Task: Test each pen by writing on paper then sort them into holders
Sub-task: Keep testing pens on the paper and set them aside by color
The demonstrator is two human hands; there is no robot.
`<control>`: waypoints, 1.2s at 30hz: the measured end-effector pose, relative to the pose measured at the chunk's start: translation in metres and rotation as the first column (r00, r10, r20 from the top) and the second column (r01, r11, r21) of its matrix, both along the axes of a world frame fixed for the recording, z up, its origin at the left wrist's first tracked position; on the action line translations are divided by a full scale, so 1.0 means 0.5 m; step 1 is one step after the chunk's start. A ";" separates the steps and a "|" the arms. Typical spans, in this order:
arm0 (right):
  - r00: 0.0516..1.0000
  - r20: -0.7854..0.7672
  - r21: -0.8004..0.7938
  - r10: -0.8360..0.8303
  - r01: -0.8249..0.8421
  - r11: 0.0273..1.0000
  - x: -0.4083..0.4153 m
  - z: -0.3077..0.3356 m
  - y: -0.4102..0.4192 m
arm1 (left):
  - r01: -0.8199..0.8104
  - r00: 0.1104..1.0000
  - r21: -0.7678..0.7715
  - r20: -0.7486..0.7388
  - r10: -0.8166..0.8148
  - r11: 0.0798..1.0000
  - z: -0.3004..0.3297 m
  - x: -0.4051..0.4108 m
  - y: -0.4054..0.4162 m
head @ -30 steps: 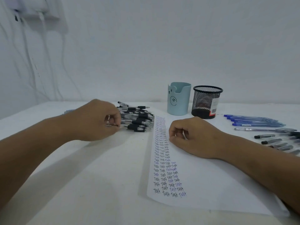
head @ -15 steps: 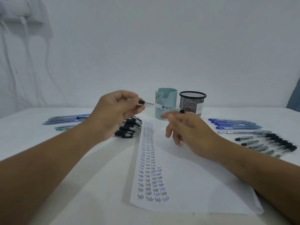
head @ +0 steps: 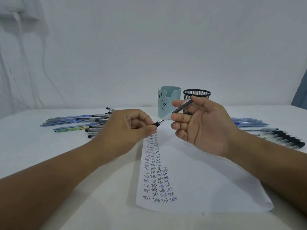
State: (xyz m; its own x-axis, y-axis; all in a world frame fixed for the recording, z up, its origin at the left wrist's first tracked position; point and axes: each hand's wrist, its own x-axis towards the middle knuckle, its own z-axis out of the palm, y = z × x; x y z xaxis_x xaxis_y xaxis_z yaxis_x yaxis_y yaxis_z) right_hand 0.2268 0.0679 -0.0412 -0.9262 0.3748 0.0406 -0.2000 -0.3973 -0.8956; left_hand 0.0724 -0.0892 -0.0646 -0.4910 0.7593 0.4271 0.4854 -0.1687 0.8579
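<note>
right now both hands hold one pen (head: 172, 113) above the paper (head: 207, 180): left hand (head: 126, 130) fingers pinch its black cap, probably, right hand (head: 204, 123) fingers grip the barrel. a jerky pull could fling the cap among the untested pens (head: 74, 121) left of the paper.

The paper (head: 207, 180) below the hands bears the handwritten word "Test" repeated in columns, mostly black ink, some blue. The blue holder (head: 168, 103) beyond the hands carries a drawn face. Print on the pens is too small to read.
</note>
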 end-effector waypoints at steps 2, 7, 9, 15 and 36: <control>1.000 0.002 0.018 0.005 -0.005 1.000 0.002 -0.003 0.004 | -0.001 1.000 0.005 -0.002 0.001 1.000 -0.003 0.004 -0.002; 0.998 0.046 0.250 0.039 -0.050 0.967 0.002 -0.011 -0.006 | 0.034 0.999 0.022 0.003 -0.034 0.999 0.006 0.025 0.001; 0.998 0.055 0.421 -0.021 -0.004 0.907 -0.001 -0.025 -0.019 | 0.054 0.998 -0.003 -0.043 -0.054 0.999 0.006 0.032 0.000; 0.967 -0.001 0.461 -0.254 0.226 0.858 -0.004 -0.038 -0.018 | 0.045 0.934 -0.215 -0.337 -0.118 0.976 0.016 -0.006 -0.023; 0.986 0.108 0.868 -0.126 -0.031 0.496 -0.013 -0.059 -0.066 | 0.023 0.816 -0.518 -0.484 -0.315 0.855 0.014 -0.036 -0.029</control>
